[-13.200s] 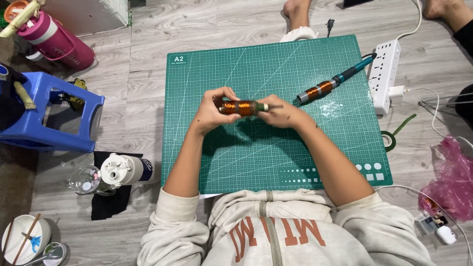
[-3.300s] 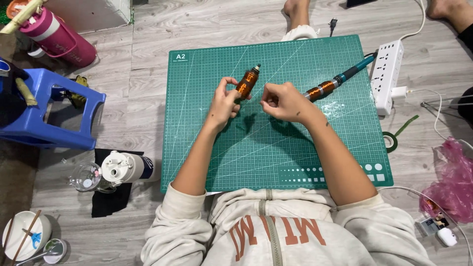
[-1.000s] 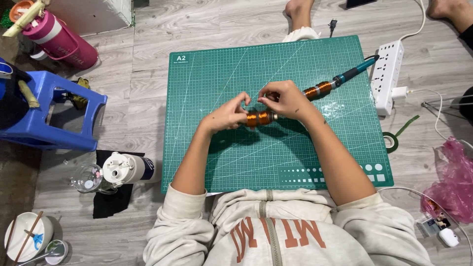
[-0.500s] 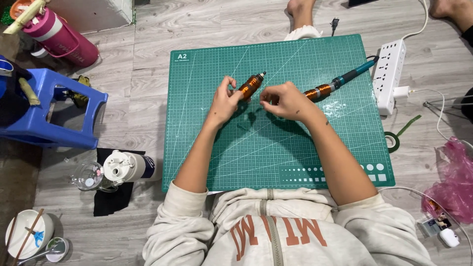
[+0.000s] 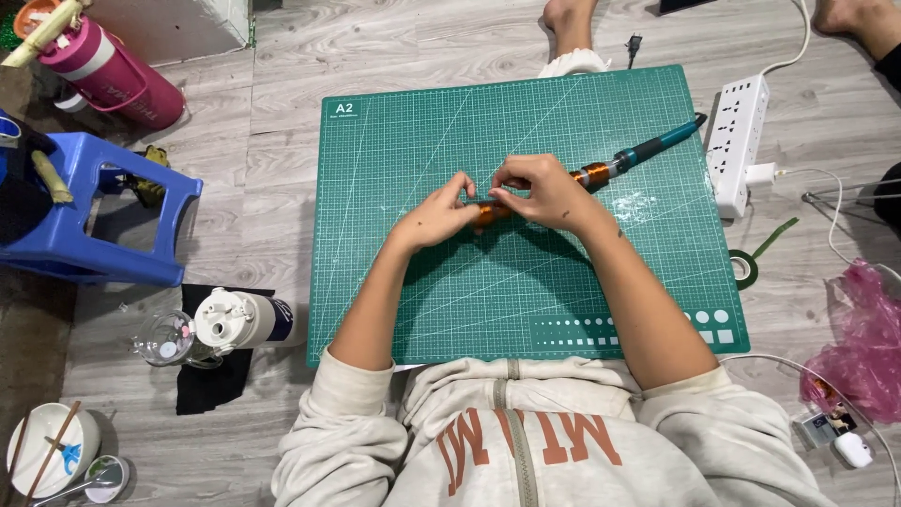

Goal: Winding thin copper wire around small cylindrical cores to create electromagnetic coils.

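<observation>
Hands meet over the middle of the green cutting mat [image 5: 422, 282] in the head view, the only view I have. My left hand [image 5: 434, 214] is closed on the left end of a short copper-wound cylinder [image 5: 490, 212], thumb and fingers pinching it. My right hand [image 5: 540, 191] comes in from the other side, its fingertips [image 5: 497, 180] pinched narrow on the top of the same cylinder, so both hands hold it just above the mat. The cylinder lies roughly level, pointing left to right.

Just beyond my right hand, a longer tool with a teal handle [image 5: 648, 150] lies slanted on the mat, with a copper-wound section near my knuckles. A white power strip [image 5: 738, 141] sits on the floor just beside the mat's right edge, and a small roll of green tape [image 5: 744, 268] lies below it. A pink plastic bag [image 5: 868, 338] is farther right.

To the left of the mat, a blue plastic stool [image 5: 103, 221] stands on the wooden floor, with a pink bottle [image 5: 113, 75] lying above it. A white-capped bottle [image 5: 244, 319] lies on a black cloth [image 5: 211, 376], near the mat's lower left corner. A white bowl with chopsticks [image 5: 47, 460] is in the bottom left corner.
</observation>
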